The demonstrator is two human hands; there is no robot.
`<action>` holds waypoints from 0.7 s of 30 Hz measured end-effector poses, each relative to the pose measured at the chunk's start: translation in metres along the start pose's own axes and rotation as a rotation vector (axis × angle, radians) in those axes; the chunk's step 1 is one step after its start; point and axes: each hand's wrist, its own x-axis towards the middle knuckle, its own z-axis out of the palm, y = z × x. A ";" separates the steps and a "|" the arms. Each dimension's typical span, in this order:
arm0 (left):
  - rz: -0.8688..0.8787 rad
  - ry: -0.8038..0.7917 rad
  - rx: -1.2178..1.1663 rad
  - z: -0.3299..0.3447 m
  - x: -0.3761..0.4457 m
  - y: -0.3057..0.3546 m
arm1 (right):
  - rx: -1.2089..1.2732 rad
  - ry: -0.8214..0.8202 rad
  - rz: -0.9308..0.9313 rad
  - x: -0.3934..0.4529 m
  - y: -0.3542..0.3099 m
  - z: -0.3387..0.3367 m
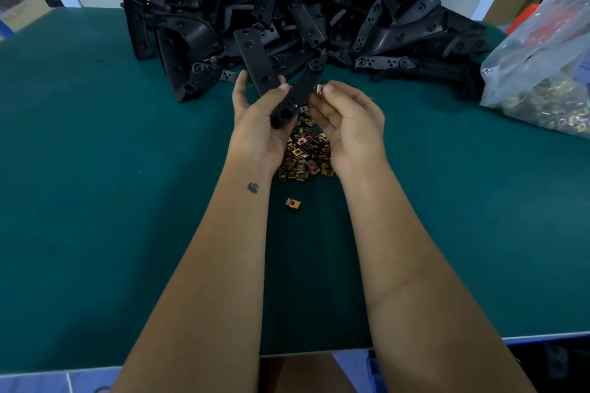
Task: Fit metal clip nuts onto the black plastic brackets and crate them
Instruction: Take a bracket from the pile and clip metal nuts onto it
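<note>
Stiff, light black plastic bracket (pixel 281 86) gripped mid-length by left hand (pixel 258 124).
Right hand (pixel 348 118) fingers pinch a small, slippery-looking metal clip nut (pixel 319 89) by its edges.

Both bare forearms reach forward, palms turned inward toward each other. The left hand (pixel 255 124) curls its fingers and thumb around a black bracket (pixel 281 86); the right hand (pixel 349 120) pinches a clip nut (pixel 319 89) at its fingertips.

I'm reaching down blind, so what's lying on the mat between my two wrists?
In the head view, the loose pile of clip nuts lies on the green mat between the left hand and right hand.
</note>
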 end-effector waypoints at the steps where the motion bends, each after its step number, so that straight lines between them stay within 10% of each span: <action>1: 0.002 -0.003 0.007 0.000 0.001 0.000 | 0.008 -0.007 0.007 0.000 -0.001 0.000; 21: 0.032 -0.100 0.124 -0.002 0.003 -0.005 | 0.160 -0.004 0.034 0.001 0.000 -0.001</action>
